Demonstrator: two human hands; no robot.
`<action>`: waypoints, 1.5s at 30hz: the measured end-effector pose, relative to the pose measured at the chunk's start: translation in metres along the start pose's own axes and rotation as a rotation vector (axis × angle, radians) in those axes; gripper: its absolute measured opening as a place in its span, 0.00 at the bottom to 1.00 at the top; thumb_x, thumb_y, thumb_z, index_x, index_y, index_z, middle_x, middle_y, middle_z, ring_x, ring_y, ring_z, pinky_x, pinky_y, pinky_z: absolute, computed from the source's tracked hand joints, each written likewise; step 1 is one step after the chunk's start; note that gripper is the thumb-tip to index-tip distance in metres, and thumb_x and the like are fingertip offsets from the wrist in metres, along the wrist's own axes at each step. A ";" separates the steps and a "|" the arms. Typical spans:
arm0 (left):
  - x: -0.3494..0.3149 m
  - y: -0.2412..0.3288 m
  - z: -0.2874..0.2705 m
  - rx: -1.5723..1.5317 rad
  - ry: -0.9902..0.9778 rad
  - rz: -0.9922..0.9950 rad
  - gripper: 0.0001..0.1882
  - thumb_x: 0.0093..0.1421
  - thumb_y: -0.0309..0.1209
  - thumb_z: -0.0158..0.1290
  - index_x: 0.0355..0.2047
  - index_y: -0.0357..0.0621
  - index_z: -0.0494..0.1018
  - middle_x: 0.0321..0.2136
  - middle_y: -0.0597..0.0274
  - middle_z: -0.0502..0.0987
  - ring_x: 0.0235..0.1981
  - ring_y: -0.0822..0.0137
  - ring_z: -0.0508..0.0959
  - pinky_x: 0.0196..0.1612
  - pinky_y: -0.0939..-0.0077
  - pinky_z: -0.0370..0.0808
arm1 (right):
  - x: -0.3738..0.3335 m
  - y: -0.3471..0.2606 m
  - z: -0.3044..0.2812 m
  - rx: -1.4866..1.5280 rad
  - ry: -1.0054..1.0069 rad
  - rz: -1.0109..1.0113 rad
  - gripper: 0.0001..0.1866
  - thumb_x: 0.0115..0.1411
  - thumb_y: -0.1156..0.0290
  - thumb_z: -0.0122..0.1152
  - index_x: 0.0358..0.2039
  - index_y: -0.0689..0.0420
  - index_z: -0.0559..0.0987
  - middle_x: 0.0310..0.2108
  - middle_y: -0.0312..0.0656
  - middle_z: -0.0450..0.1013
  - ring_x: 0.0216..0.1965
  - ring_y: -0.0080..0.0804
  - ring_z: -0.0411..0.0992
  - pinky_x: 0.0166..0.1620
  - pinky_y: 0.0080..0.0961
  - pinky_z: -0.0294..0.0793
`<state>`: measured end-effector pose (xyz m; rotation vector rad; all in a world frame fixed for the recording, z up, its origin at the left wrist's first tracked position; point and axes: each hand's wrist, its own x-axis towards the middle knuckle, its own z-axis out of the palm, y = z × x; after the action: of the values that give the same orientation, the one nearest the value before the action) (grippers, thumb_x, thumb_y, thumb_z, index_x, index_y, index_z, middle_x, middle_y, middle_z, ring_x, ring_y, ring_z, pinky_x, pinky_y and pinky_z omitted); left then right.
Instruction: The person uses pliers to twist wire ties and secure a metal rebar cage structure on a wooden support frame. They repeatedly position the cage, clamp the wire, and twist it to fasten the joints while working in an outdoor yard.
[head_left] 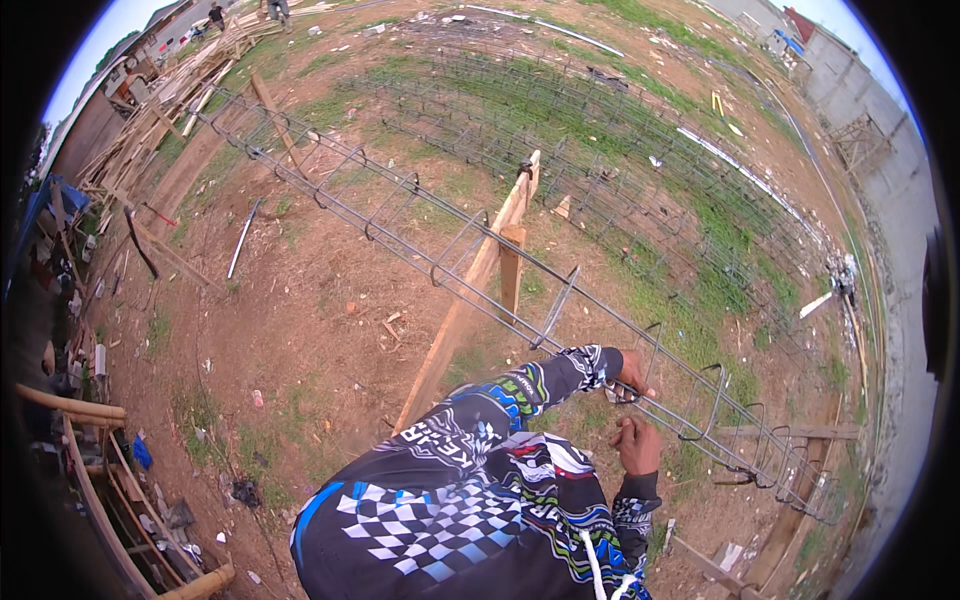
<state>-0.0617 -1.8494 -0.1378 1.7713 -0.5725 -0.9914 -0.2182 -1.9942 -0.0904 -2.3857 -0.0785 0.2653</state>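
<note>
A long rebar cage (pixel 575 349) with square stirrups runs slantwise from far left to near right, raised off the ground. My left hand (pixel 632 374) is closed round one of its bars beside a stirrup (pixel 651 348). Just below it, on the near side of the lower bar, my right hand (pixel 637 445) has its fingers curled in. Whatever those fingers hold, if anything, is too small to make out. Both arms wear dark patterned sleeves.
A wooden plank (pixel 470 290) on a post (pixel 512 272) props the cage. More rebar cages (pixel 640 140) lie on the grass beyond. At the lower right stands another timber support (pixel 800 432). Lumber is piled at far left, a concrete wall (pixel 860 110) rises at right, and people are far off.
</note>
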 end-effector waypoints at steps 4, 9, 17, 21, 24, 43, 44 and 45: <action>0.017 -0.030 0.011 0.031 0.191 0.010 0.32 0.46 0.59 0.65 0.19 0.36 0.81 0.14 0.60 0.77 0.16 0.70 0.76 0.20 0.75 0.71 | 0.020 -0.002 -0.007 -0.477 0.021 -0.262 0.09 0.59 0.67 0.55 0.26 0.57 0.76 0.19 0.51 0.72 0.23 0.54 0.73 0.28 0.48 0.70; 0.015 -0.038 0.001 -0.040 0.114 0.029 0.25 0.58 0.51 0.58 0.22 0.39 0.81 0.15 0.65 0.75 0.16 0.74 0.69 0.20 0.74 0.65 | 0.054 -0.017 -0.057 -0.630 0.156 -0.458 0.05 0.54 0.69 0.57 0.27 0.55 0.77 0.16 0.49 0.73 0.21 0.49 0.75 0.26 0.44 0.72; 0.014 -0.024 0.004 -0.017 0.064 0.122 0.18 0.56 0.43 0.61 0.22 0.40 0.81 0.15 0.66 0.75 0.17 0.76 0.70 0.21 0.76 0.65 | 0.065 0.046 -0.037 -0.598 0.164 0.026 0.12 0.59 0.64 0.55 0.30 0.59 0.80 0.20 0.53 0.75 0.24 0.54 0.75 0.31 0.49 0.74; 0.000 -0.012 0.003 -0.014 0.056 0.245 0.17 0.53 0.42 0.64 0.22 0.40 0.81 0.16 0.65 0.76 0.18 0.75 0.73 0.22 0.77 0.68 | 0.045 0.066 -0.007 -0.319 0.206 0.063 0.17 0.59 0.62 0.54 0.24 0.65 0.78 0.23 0.60 0.74 0.25 0.57 0.75 0.33 0.48 0.74; -0.002 -0.013 0.000 -0.022 0.058 0.233 0.18 0.52 0.43 0.64 0.22 0.39 0.81 0.16 0.64 0.76 0.19 0.75 0.73 0.23 0.76 0.69 | 0.039 0.056 0.019 0.151 -0.062 0.131 0.17 0.62 0.62 0.53 0.28 0.66 0.76 0.17 0.53 0.73 0.16 0.45 0.72 0.23 0.38 0.70; -0.033 0.011 0.038 0.404 0.382 0.135 0.15 0.53 0.36 0.63 0.35 0.36 0.78 0.22 0.58 0.78 0.23 0.68 0.77 0.29 0.71 0.71 | 0.020 0.175 -0.127 0.346 1.031 0.251 0.14 0.56 0.64 0.67 0.38 0.61 0.78 0.30 0.43 0.77 0.29 0.34 0.74 0.35 0.31 0.74; -0.031 0.017 0.045 0.424 0.435 0.128 0.17 0.52 0.38 0.65 0.34 0.36 0.78 0.21 0.59 0.78 0.23 0.68 0.76 0.28 0.71 0.71 | 0.013 0.219 -0.153 0.200 1.263 0.331 0.14 0.55 0.66 0.67 0.39 0.60 0.77 0.31 0.42 0.76 0.30 0.34 0.74 0.35 0.31 0.74; -0.030 0.020 0.050 0.441 0.498 0.114 0.18 0.51 0.40 0.66 0.33 0.37 0.79 0.20 0.59 0.77 0.22 0.68 0.76 0.28 0.71 0.71 | 0.004 0.271 -0.176 0.147 1.428 0.464 0.14 0.54 0.69 0.66 0.39 0.59 0.77 0.32 0.43 0.75 0.31 0.34 0.74 0.37 0.32 0.74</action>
<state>-0.1186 -1.8612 -0.1176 2.2453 -0.5891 -0.3272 -0.1818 -2.3105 -0.1477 -1.9002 1.0867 -1.1731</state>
